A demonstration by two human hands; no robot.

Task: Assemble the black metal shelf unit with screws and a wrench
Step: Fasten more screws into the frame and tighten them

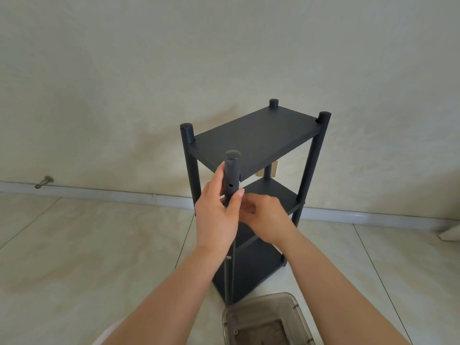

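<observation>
Two bare forearms reach in from the bottom edge, with no sleeves, watch, bracelet or rings showing anywhere along them. The left hand (216, 217) and the right hand (267, 217) wear no gloves, and the left thumbnail is short and unpainted. Low at the left, beside the left forearm, a small patch of pale pinkish-white garment (105, 332) shows.

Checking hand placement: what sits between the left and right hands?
In the head view, the shelf unit's near post stands between them; the left hand grips it, the right hand is beside it.
</observation>
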